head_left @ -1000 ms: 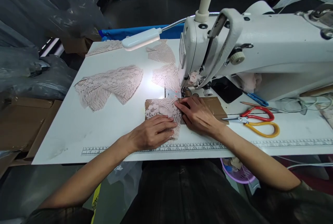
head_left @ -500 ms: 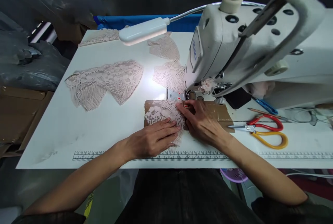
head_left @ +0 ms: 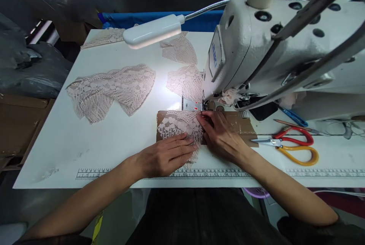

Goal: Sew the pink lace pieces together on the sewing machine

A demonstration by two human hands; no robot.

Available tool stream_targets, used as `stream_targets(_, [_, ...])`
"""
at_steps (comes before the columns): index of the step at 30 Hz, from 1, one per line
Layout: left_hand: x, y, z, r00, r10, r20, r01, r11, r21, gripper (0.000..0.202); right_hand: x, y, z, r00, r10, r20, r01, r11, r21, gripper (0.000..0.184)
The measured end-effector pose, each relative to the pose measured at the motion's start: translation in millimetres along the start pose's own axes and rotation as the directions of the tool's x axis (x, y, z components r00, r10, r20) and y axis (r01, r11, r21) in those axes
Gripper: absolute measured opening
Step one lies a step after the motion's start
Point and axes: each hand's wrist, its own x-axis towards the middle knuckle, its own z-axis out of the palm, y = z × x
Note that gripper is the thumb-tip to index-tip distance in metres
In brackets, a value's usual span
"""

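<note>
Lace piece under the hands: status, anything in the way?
Left hand flat on lace piece; right hand at its right edge. Brown sheet beneath lace. Possible snag: scissors, tips over sheet's right end.

I have the left hand lying on a lace piece, the right hand at that piece's right edge. The piece lies on a strip that reappears right of the right hand, where the tips of the scissors rest on its end. Along the near edge of my counter, a ruler passes under both forearms. The sewing machine stands behind and right; a bigger lace cutting lies left, behind the left hand.
</note>
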Motion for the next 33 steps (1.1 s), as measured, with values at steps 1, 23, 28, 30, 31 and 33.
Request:
stream_targets(1, [1, 1, -1.3, 1.0, 0.008, -0.007, -0.008, 1.0, 0.005, 0.023, 0, 0, 0, 1.0, -0.005, -0.003, 0.005, 1.0, -0.008, 0.046])
stream_targets(23, [1, 1, -0.4, 0.998, 0.047, -0.037, -0.045, 0.997, 0.062, 0.018, 2, 34, -15, 0.957, 0.289, -0.03, -0.245, 0.858, 0.451, 0.038])
stream_targets(28, [1, -1, 0.7, 0.995, 0.085, -0.053, -0.08, 0.993, 0.089, 0.018, -6, 42, -27, 0.99, 0.111, 0.083, -0.137, 0.857, 0.496, 0.038])
stream_targets(30, [2, -1, 0.8, 0.994, 0.094, -0.051, -0.089, 0.992, 0.091, 0.019, -10, 41, -25, 0.998, -0.043, 0.049, 0.013, 0.87, 0.493, 0.042])
stream_targets(31, [3, -1, 0.7, 0.994, 0.098, -0.05, -0.093, 0.991, 0.091, 0.02, -12, 41, -24, 0.996, -0.083, 0.036, 0.055, 0.874, 0.483, 0.043])
stream_targets(33, [4, -1, 0.3, 0.994, 0.104, -0.044, -0.1, 0.991, 0.091, 0.021, -15, 40, -19, 0.994, -0.112, 0.02, 0.091, 0.885, 0.456, 0.043])
